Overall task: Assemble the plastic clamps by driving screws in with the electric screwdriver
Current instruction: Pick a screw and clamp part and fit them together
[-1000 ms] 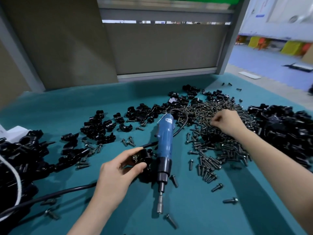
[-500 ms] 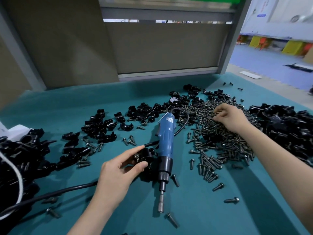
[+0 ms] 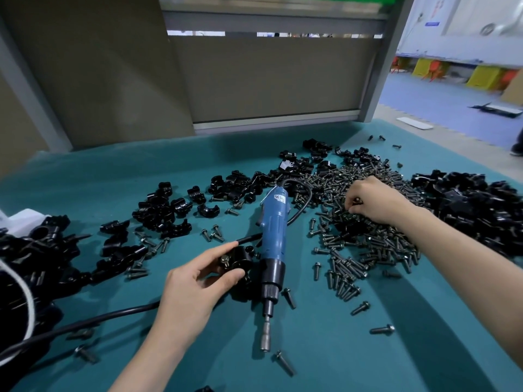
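A blue electric screwdriver (image 3: 272,230) lies on the teal table (image 3: 325,349), bit toward me. Just left of it, my left hand (image 3: 195,287) holds a black plastic clamp (image 3: 236,260) with a screw standing in its top. My right hand (image 3: 373,199) is over the big pile of dark screws (image 3: 356,244) on the right, fingers curled and pinching a screw at the fingertips.
Loose black clamp halves (image 3: 167,210) lie across the middle and far side. Larger heaps of black parts sit at the left edge (image 3: 34,258) and right edge (image 3: 475,202). The screwdriver's black cable (image 3: 85,323) runs off left. Stray screws (image 3: 283,363) dot the near table.
My right hand shifted slightly toward me over the screw pile and closed its fingertips on a screw. My left hand stays on the clamp; the screwdriver has not moved.
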`<state>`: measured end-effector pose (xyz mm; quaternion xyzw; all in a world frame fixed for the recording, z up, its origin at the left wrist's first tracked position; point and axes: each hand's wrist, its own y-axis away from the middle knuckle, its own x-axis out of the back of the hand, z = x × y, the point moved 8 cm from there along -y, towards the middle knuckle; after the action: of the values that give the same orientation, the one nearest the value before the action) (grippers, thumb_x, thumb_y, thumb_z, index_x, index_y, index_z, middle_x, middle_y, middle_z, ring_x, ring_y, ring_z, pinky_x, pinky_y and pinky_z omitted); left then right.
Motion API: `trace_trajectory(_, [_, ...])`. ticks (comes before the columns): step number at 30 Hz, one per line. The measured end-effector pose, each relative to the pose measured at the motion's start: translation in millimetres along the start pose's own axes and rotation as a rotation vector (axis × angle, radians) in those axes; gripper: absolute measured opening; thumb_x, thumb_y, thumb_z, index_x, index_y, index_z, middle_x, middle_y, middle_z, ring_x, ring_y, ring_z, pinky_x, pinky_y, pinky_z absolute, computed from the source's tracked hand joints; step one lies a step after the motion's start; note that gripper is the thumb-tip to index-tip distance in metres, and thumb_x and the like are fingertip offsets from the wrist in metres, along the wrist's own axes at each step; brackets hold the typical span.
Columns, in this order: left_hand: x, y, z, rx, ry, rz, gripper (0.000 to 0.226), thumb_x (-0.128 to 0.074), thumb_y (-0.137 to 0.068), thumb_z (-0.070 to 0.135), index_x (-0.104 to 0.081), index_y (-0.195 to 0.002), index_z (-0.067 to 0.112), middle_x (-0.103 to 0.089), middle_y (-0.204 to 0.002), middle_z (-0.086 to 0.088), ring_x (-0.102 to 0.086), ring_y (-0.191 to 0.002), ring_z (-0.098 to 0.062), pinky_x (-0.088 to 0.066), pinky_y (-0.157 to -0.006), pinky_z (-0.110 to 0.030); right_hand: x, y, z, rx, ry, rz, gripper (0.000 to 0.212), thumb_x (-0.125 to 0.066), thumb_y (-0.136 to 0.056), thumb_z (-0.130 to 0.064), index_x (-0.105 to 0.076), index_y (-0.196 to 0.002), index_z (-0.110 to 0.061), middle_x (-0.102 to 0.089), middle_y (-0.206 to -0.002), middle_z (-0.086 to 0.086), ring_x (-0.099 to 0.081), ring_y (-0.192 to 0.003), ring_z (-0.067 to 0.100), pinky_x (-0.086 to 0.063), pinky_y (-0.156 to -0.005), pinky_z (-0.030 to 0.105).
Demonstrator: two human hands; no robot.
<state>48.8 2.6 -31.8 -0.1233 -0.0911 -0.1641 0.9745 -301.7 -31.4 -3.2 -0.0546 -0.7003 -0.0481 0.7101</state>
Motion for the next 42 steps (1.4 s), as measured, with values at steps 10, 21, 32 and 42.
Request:
trace_trajectory(10, [0.6, -0.8, -3.3, 0.026, 0.056, 0.007, 0.038, -0.077, -0.060, 0.033, -0.072, -0.095, 0.047, -0.075, -0.090, 0.014, -0.071, -0.083, -0.008, -0.051, -0.074, -0.011, -3.1, 7.5, -0.5, 0.047, -0.099, 0.047, 0.011, -0.066, -0.089, -0.011, -0.070, -0.099, -0.014, -0.071, -0.098, 0.000, -0.062, -0.086, 0.014, -0.046, -0.086, 0.026])
trace_trajectory(21, [-0.1, -1.1, -3.9, 0.043, 0.094, 0.002, 0.035, -0.077, -0.059, 0.036, -0.072, -0.093, 0.045, -0.076, -0.087, 0.008, -0.071, -0.080, -0.012, -0.053, -0.074, -0.015, -3.7, -0.7, -4.0, 0.016, -0.016, -0.244, 0.012, -0.058, -0.092, -0.005, -0.063, -0.089, -0.015, -0.061, -0.101, 0.002, -0.056, -0.097, 0.021, -0.045, -0.091, 0.034])
trace_trajectory(32, [0.2, -1.6, -5.9, 0.037, 0.078, -0.008, 0.032, -0.076, -0.062, 0.038, -0.071, -0.092, 0.046, -0.075, -0.088, 0.008, -0.070, -0.080, -0.012, -0.056, -0.081, -0.026, 15.4, 5.6, -1.9, -0.078, 0.056, -0.072, 0.009, -0.056, -0.093, -0.007, -0.056, -0.088, -0.014, -0.062, -0.096, 0.004, -0.052, -0.088, 0.017, -0.044, -0.081, 0.033])
trace_trajectory(42, [-0.9, -3.7, -11.3, 0.030, 0.094, -0.008, 0.036, -0.077, -0.059, 0.046, -0.072, -0.095, 0.042, -0.075, -0.090, 0.006, -0.071, -0.082, -0.013, -0.057, -0.083, -0.039, 57.3, 72.2, -174.0, 0.270, -0.695, 0.042, 0.010, -0.066, -0.085, -0.030, -0.067, -0.075, -0.029, -0.067, -0.062, -0.005, -0.060, -0.053, 0.001, -0.047, -0.050, 0.011])
